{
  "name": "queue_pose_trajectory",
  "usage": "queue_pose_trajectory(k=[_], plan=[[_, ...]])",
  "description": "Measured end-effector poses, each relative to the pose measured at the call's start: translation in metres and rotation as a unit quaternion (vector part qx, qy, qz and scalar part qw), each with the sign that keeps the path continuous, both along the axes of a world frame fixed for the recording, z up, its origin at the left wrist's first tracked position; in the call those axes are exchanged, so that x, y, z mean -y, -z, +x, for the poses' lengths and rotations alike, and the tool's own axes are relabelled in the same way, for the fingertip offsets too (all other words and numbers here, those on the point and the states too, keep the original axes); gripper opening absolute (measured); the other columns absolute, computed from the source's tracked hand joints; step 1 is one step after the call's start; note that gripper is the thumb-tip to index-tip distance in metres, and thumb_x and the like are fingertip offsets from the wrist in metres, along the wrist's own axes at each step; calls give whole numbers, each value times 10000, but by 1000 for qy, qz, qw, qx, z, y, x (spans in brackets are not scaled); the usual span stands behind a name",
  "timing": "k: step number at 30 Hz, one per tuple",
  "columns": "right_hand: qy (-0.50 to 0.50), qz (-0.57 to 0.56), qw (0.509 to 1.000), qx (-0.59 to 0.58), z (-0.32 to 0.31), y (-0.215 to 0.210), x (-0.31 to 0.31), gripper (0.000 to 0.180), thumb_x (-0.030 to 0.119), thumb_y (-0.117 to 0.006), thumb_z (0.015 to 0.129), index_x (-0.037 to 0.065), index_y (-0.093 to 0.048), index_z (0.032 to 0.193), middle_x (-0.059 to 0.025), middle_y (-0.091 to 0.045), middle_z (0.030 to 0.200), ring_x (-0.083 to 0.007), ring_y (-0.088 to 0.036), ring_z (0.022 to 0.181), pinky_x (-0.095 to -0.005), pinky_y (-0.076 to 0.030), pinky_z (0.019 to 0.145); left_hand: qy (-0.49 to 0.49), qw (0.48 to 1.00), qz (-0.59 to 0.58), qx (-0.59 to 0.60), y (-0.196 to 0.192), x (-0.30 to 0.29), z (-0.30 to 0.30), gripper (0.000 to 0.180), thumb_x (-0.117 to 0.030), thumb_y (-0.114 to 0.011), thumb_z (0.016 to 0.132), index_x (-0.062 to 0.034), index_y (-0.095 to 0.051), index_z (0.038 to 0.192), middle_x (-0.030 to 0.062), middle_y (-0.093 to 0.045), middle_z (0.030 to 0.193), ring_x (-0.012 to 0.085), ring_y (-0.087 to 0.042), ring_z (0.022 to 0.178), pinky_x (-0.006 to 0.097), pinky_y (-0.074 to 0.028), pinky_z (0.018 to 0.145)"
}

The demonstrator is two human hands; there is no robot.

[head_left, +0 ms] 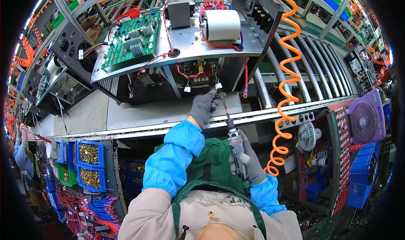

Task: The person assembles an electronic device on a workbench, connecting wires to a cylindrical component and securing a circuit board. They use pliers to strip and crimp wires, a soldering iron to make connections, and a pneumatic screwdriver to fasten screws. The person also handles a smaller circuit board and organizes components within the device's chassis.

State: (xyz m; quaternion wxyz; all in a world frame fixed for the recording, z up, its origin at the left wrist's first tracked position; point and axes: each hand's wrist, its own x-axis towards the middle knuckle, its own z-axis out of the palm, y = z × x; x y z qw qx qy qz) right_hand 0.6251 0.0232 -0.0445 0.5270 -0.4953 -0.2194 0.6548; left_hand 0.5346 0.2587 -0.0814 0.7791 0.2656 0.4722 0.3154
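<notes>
My right hand (252,160), in a grey glove, grips a screwdriver with a clear body (237,145), its long bit pointing up and away. Close to the bit's tip is my left hand (203,106), also gloved, fingers bent together at the lower front of an open metal chassis (185,69). What those fingers pinch, if anything, is too small to make out. Just above them hangs a white connector (218,86) on thin wires, with another white connector (187,89) to its left. A green circuit board (133,41), a grey transformer (179,12) and a white cylinder (223,24) sit on the chassis.
An orange coiled hose (291,62) hangs right of the chassis, before metal rollers (310,67). Blue bins (90,153) of brass-coloured fasteners stand at left, above bundled wires (101,212). A purple fan (366,117) and white fan (309,136) are at right.
</notes>
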Motion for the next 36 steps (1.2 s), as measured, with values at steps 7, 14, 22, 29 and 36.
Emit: queue_pose_trajectory(k=[7,14,22,29,36], plan=[[-14,6,1000,26,2,4,-2,995,450,-699,714,213,-131,1495,-99,-563,820,-147,-585,541,-260,-510,470,61,991,117,-3,-3,2,5,241,-272,-607,918,-32,-625,934,70,-688,819,26,-422,447,163,-324,374],[-1,40,987,-158,9,11,5,975,389,-705,727,230,-123,1493,-107,-584,818,-155,-615,557,-272,-531,471,174,958,229,-5,-17,0,-3,282,-272,-595,923,-5,-637,1004,54,-677,856,36,-524,562,186,-411,492],[31,71,991,-113,11,5,14,1024,410,-733,693,223,-118,1490,-115,-588,821,-161,-621,553,-271,-546,472,131,916,372,-72,5,-22,6,296,-244,-601,900,-34,-632,1107,21,-626,879,99,-569,707,241,-481,675],[96,165,967,-168,17,-3,24,1034,375,-772,699,204,-120,1482,-166,-591,850,-202,-649,595,-297,-563,490,44,855,492,-158,-37,24,52,288,-270,-672,841,-54,-688,1029,48,-673,811,129,-607,726,285,-487,682],[115,133,980,-91,22,-9,32,1061,407,-778,683,184,-118,1483,-158,-587,839,-193,-631,570,-286,-561,486,48,719,604,-341,-40,8,43,256,-348,-647,828,-105,-693,894,145,-647,744,323,-629,676,386,-489,609]])
